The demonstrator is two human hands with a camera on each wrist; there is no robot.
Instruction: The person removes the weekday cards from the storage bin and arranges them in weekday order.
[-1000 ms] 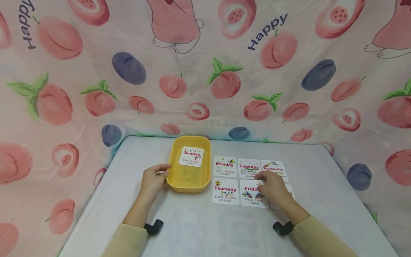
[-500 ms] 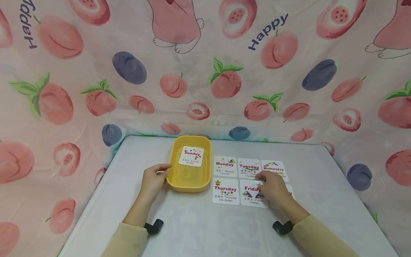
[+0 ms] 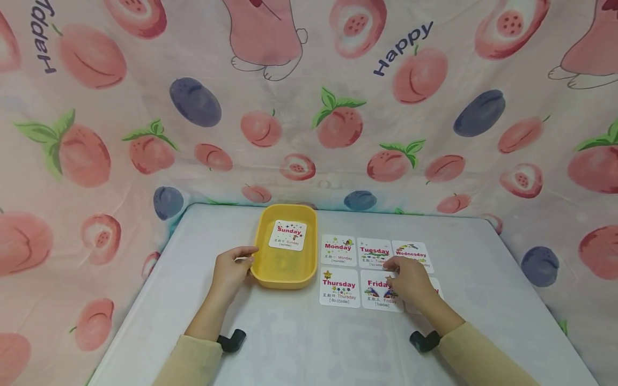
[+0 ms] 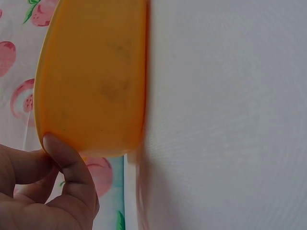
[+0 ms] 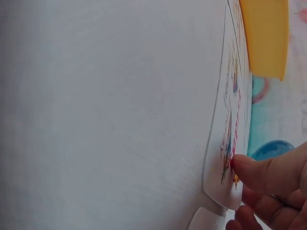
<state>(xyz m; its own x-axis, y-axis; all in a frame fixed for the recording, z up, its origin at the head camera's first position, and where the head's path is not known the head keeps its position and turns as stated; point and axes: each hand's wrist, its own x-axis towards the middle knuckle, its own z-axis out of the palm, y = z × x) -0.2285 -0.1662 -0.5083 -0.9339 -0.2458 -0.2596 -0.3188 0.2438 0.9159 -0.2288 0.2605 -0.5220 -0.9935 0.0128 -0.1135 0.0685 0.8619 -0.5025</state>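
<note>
My left hand (image 3: 230,271) pinches the left rim of a yellow plastic tray (image 3: 285,277), thumb against its outer wall in the left wrist view. A "Sunday" card (image 3: 287,235) lies inside. My right hand (image 3: 409,281) is over the cards right of the tray, its thumb touching the "Friday" card (image 3: 381,300), which lies flat. Its index finger reaches the lower edge of the "Tuesday" card (image 3: 374,250). "Monday" (image 3: 338,250), "Wednesday" (image 3: 410,250) and "Thursday" (image 3: 339,288) cards lie around it. Another card (image 3: 435,285) is mostly hidden behind the right hand.
A white-covered table (image 3: 309,343) bears everything. Behind it hangs a fruit-print cloth (image 3: 309,96). Each wrist wears a black camera mount, one on the left wrist (image 3: 233,341) and one on the right (image 3: 425,341).
</note>
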